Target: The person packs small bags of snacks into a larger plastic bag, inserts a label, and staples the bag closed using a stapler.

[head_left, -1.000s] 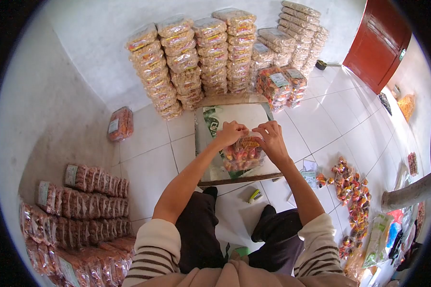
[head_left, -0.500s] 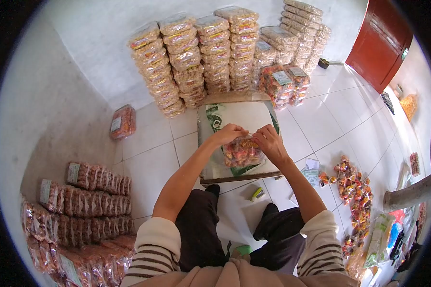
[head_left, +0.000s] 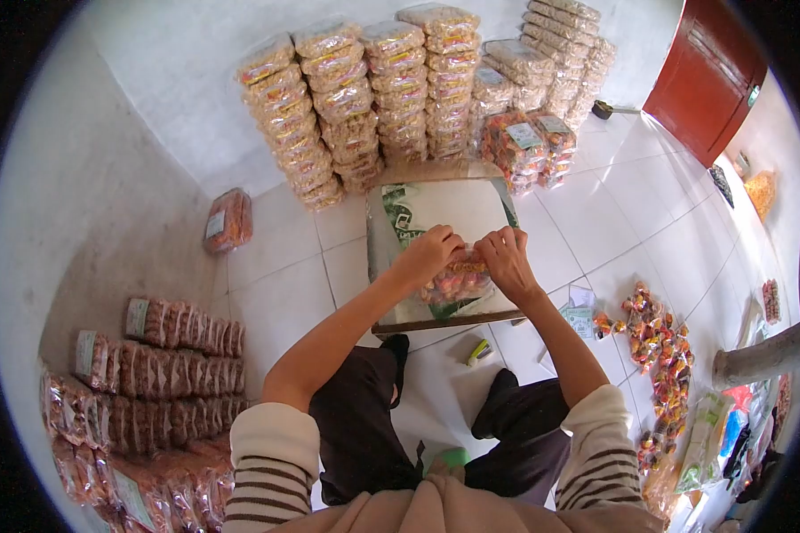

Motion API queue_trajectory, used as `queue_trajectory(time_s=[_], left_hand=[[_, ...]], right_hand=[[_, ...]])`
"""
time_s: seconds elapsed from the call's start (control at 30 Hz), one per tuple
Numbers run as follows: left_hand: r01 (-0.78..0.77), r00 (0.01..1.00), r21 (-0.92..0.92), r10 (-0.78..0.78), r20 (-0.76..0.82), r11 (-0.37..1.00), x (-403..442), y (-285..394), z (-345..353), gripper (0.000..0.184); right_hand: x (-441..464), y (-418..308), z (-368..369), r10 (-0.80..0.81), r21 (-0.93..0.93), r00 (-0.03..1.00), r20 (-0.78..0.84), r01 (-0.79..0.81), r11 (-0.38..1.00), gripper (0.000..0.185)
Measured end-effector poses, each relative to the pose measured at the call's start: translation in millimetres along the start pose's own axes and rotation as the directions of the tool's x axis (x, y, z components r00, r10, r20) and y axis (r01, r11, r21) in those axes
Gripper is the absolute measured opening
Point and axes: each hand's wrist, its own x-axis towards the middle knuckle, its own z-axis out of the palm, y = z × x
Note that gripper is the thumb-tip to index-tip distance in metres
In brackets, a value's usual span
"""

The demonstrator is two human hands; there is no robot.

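A clear plastic bag of small red and orange snack packets point(head_left: 458, 280) lies on a low table point(head_left: 453, 200) with a white and green top. My left hand point(head_left: 436, 251) is closed on the bag's upper edge at its left side. At the same edge, on the right, my right hand point(head_left: 505, 258) pinches the plastic with bent fingers. Both hands are a short gap apart, and they hide part of the bag's top.
Tall stacks of bagged snacks point(head_left: 347, 98) stand behind the table. Packed brown bags point(head_left: 169, 391) fill the lower left. A green stapler point(head_left: 480, 352), papers point(head_left: 580, 315) and strung orange packets point(head_left: 658, 364) lie on the tiled floor. A red door point(head_left: 707, 75) is at upper right.
My left hand has moved slightly right and my right hand's fingers have shifted along the bag's upper edge. The left elbow has swung outward. Both hands still hold the bag.
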Motion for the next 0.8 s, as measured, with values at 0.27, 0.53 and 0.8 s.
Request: queue_trajectory(time_s=[0.27, 0.53, 0.8], left_hand=[[0.365, 0.931, -0.375, -0.328, 0.161, 0.852, -2.3, -1.9, -2.0, 0.017], [0.489, 0.832, -0.273, -0.348, 0.433, 0.828, 10.7, -23.1, 3.9, 0.030], [0.544, 0.745, -0.310, -0.279, 0.606, 0.780, 18.2, -41.6, 8.1, 0.040]], right_hand=[[-5.4, -0.9, 3.5, 0.306, 0.160, 0.932, 0.193, -0.338, 0.928, 0.009], [3.8, -14.0, -20.8, 0.391, 0.143, 0.903, 0.178, -0.417, 0.898, 0.009], [-0.4, -10.8, -18.0, 0.121, 0.358, 0.989, 0.080, -0.142, 0.923, 0.023]])
